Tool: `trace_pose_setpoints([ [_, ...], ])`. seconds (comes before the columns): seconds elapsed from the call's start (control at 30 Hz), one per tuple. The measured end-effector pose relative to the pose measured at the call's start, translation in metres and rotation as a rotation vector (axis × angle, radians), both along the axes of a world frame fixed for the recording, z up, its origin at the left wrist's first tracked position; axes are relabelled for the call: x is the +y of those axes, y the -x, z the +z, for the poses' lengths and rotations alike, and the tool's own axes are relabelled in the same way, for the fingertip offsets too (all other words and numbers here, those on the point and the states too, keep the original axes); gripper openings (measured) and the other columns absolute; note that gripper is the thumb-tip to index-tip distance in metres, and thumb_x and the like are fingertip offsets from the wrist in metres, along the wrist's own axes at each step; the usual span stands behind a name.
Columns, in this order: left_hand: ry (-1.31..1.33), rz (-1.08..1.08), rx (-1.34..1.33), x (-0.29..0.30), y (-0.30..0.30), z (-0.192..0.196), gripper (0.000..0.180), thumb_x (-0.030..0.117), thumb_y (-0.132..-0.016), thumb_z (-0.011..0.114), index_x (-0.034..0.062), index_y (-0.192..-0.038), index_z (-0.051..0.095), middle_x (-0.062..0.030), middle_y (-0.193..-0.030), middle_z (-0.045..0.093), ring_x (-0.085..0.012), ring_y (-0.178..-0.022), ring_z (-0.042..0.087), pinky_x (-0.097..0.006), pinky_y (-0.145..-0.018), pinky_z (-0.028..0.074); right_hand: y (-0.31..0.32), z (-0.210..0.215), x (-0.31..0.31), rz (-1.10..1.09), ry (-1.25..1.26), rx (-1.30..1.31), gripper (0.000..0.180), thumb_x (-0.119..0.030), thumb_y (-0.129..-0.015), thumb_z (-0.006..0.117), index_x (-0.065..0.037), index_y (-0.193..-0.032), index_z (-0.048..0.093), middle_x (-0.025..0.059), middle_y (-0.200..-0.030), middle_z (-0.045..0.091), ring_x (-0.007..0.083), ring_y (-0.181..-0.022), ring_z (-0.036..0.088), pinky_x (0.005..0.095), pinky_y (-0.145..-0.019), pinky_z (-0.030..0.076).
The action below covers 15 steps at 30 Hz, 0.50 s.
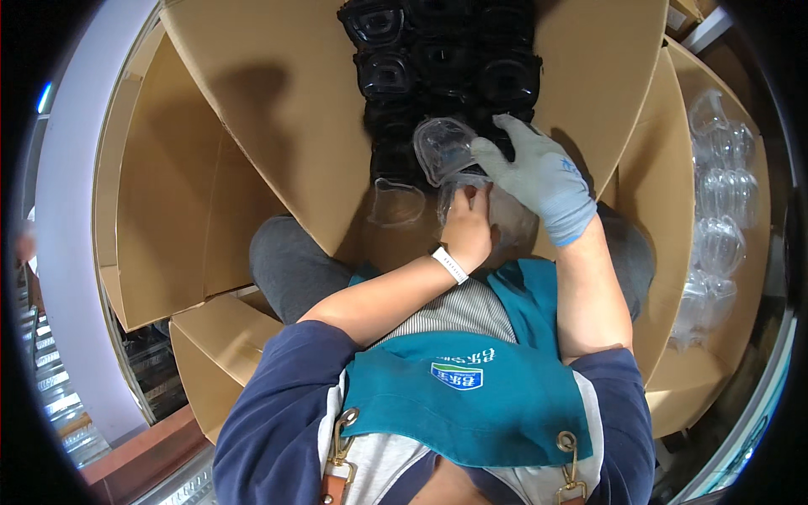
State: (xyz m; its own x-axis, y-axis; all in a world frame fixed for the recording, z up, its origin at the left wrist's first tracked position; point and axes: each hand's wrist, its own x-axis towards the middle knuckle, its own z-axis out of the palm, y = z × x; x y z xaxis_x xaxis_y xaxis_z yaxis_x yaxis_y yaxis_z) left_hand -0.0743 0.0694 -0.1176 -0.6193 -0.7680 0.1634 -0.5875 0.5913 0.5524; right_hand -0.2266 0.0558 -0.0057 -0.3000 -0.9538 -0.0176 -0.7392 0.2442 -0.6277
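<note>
Left hand (471,229): fingers bent at the lower shell (459,179); we cannot tell if pinching.
Right hand (539,172): fingers spread, our thumb touching the upper shell (443,149).

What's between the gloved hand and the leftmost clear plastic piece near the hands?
In the head view, the bare left hand and another clear piece, which it touches, lie between the gloved right hand and the leftmost piece.
</note>
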Motion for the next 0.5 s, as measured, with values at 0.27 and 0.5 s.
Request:
trace_pose_setpoints([
  [0.27, -0.897, 0.151, 0.245, 0.017, 0.014, -0.036, 0.073, 0.013, -0.071, 0.074, -0.0017, -0.132, 0.036, -0.0246, -0.112, 0.057, -0.0375, -0.097, 0.061, -0.041, -0.085, 0.049, 0.001, -0.001, -0.003, 0.011, 0.026, -0.082, 0.069, -0.054, -0.086, 0.055, 0.000, -0.129, 0.051, 0.0258, -0.123, 0.056, 0.0389, -0.117, 0.052, 0.0398, -0.100, 0.041],
  [0.5, -0.898, 0.127, -0.025, 0.004, 0.020, -0.015, 0.066, 0.014, -0.076, 0.072, -0.0010, -0.129, 0.036, -0.0191, -0.098, 0.062, -0.0288, -0.092, 0.062, -0.038, -0.079, 0.050, 0.010, 0.006, 0.007, -0.016, 0.055, -0.069, 0.069, -0.053, -0.086, 0.056, -0.001, -0.131, 0.050, 0.0261, -0.126, 0.054, 0.0388, -0.118, 0.052, 0.0390, -0.101, 0.041],
])
